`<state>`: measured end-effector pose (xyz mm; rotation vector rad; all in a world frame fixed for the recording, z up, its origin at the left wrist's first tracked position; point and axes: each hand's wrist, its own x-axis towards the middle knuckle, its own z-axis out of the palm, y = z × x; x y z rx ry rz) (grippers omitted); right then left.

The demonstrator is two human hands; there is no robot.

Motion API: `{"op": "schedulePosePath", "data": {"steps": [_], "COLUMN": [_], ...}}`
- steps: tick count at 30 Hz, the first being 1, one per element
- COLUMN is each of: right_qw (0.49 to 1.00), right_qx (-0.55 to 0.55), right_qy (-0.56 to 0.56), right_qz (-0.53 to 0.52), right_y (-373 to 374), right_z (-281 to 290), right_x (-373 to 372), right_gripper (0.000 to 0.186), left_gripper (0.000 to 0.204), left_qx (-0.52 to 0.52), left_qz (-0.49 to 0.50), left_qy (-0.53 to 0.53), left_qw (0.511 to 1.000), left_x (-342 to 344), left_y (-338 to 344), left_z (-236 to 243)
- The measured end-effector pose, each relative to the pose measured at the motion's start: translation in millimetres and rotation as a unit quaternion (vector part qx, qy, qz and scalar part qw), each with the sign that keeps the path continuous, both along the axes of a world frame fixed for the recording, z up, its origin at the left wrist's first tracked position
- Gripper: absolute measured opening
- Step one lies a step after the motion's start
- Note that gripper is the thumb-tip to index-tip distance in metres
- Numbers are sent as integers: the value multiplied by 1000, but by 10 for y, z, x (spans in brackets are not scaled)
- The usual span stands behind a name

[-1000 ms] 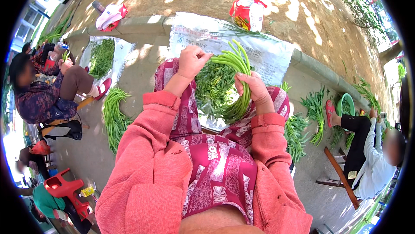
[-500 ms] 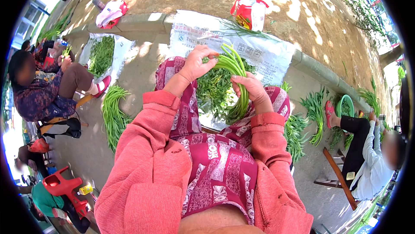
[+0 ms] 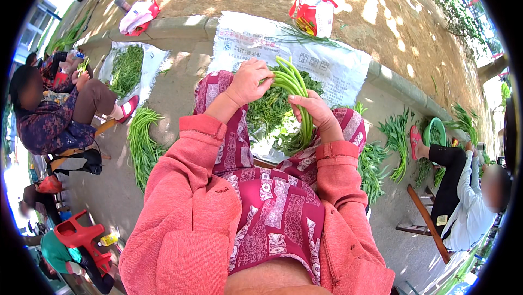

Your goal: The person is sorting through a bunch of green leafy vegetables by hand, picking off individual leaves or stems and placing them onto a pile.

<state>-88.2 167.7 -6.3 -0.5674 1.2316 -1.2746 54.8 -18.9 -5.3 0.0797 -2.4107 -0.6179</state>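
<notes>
A curved bunch of long green vegetable stems [image 3: 292, 81] arcs between my two hands, its leafy end hanging between my knees. My right hand [image 3: 316, 111] is wrapped round the middle of the bunch, thumb on top. At the bunch's left side, my left hand [image 3: 246, 83] has its fingers pinched together against the stems; what exactly lies in its fingertips is too small to tell. Below the hands, a pile of loose green leaves [image 3: 267, 111] lies on a flattened white woven sack [image 3: 344, 71], partly hidden by the bunch.
Stem bundles [image 3: 143, 145] lie left of my knees, with leafy greens [image 3: 373, 169] on the right. A red-and-white bag [image 3: 316, 14] stands beyond the sack, near the curb [image 3: 395, 85]. Seated people [image 3: 52, 115] work at both sides; a green basin [image 3: 435, 131] stands at right.
My left hand has shifted very slightly against the stems. At the right, the other person's bunch of greens has moved a little. My right hand keeps its hold.
</notes>
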Motion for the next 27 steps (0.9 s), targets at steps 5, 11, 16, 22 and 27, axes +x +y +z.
{"op": "schedulePosePath", "data": {"steps": [5, 11, 16, 22, 27], "right_qw": [1000, 1000, 999, 1000, 998], "right_qx": [5, 18, 11, -5, -51], "right_qy": [7, 8, 0, 5, -36], "right_qz": [5, 22, 30, 13, 5], "right_y": [3, -13, -27, -54, 43], "right_z": [10, -7, -6, 10, -15], "right_x": [4, 9, 34, 72, -10], "right_gripper": [20, 19, 20, 18, 20], "left_gripper": [7, 5, 8, 9, 5], "left_qx": [12, 22, 57, 108, 188], "left_qz": [-17, -25, 0, 57, 203], "left_qy": [-2, 0, 45, 89, 121], "left_qw": [1000, 999, 997, 988, 953], "left_x": [6, -10, -44, -114, -91], "left_y": [6, 16, 48, 110, -258], "left_z": [18, -2, -43, -77, -197]}}
